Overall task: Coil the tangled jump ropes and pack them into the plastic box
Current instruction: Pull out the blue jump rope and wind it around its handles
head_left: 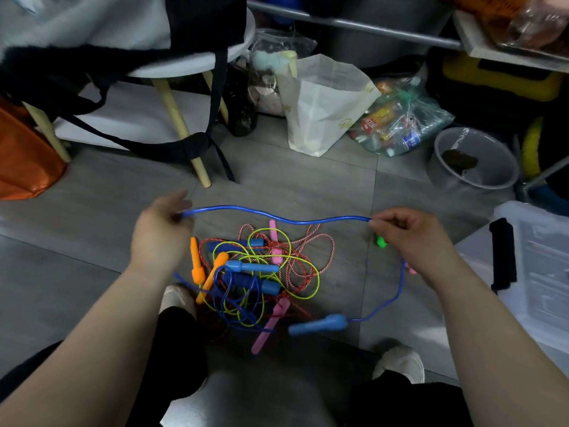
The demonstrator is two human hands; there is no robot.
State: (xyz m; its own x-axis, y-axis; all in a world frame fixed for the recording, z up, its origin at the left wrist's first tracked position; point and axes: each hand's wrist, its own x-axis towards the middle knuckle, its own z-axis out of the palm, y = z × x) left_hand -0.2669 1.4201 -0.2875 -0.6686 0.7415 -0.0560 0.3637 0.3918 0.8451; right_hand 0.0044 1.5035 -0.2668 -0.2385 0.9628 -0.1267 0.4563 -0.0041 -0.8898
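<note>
A blue jump rope (277, 216) is stretched between my hands above the floor. My left hand (160, 232) pinches one end of the span and my right hand (409, 235) pinches the other. From my right hand the cord hangs down to a blue handle (318, 325) lying on the floor. Below the span lies a tangled pile of ropes (261, 272): yellow-green, red-white braided and blue cords with orange, pink and blue handles. A green handle (381, 241) and a pink piece peek out beside my right hand. The clear plastic box (535, 272) with a black latch sits at the right.
A white stool with wooden legs (175, 112) and a hanging black bag stand at the back left, an orange bag (21, 161) beside it. A paper bag (323, 103), a bag of bottles and a grey bin (475, 158) line the back. My shoes flank the pile.
</note>
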